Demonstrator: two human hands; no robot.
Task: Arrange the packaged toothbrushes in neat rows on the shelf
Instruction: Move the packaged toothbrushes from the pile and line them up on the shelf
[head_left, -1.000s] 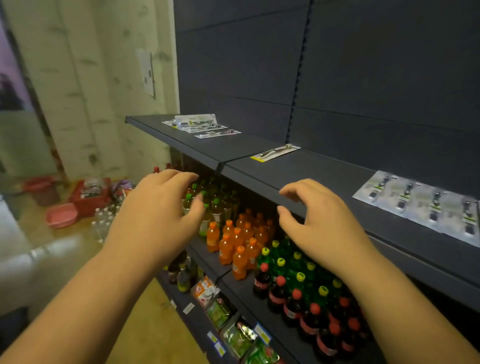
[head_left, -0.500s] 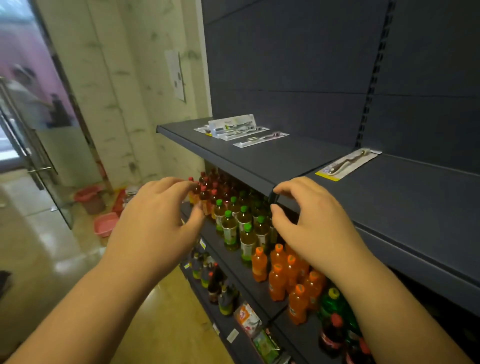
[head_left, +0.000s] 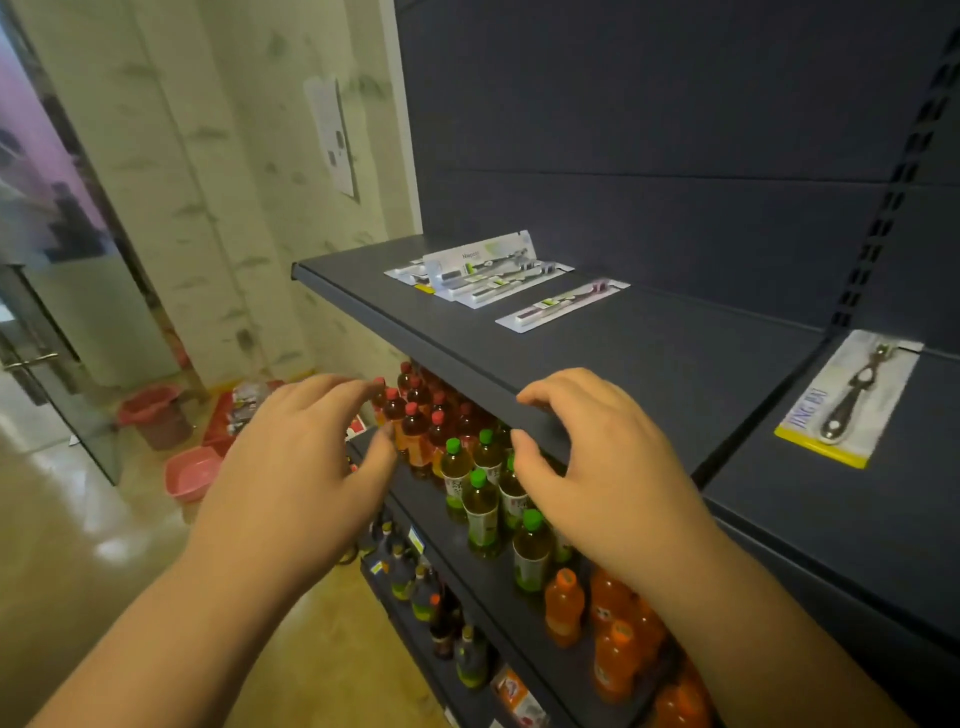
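Observation:
A loose pile of packaged toothbrushes (head_left: 480, 270) lies at the far left end of the dark grey shelf (head_left: 649, 353). One single toothbrush pack (head_left: 563, 305) lies flat just right of the pile. My left hand (head_left: 296, 467) hovers in front of the shelf edge, fingers loosely curled, holding nothing. My right hand (head_left: 592, 462) is raised at the shelf's front edge, fingers bent and empty, its fingertips over the lip. Both hands are well short of the toothbrushes.
A carded metal tool (head_left: 852, 397) with a yellow base lies on the shelf section to the right. Lower shelves hold red-capped, green-capped and orange drink bottles (head_left: 483, 499). A red bucket (head_left: 156, 415), pink basin (head_left: 192, 473) and red crate (head_left: 239, 410) stand on the floor left, by a glass door (head_left: 47, 358).
My view has swung left and closer, bringing the toothbrush pile nearer the centre. Both hands kept their empty, curled pose in front of the shelf edge.

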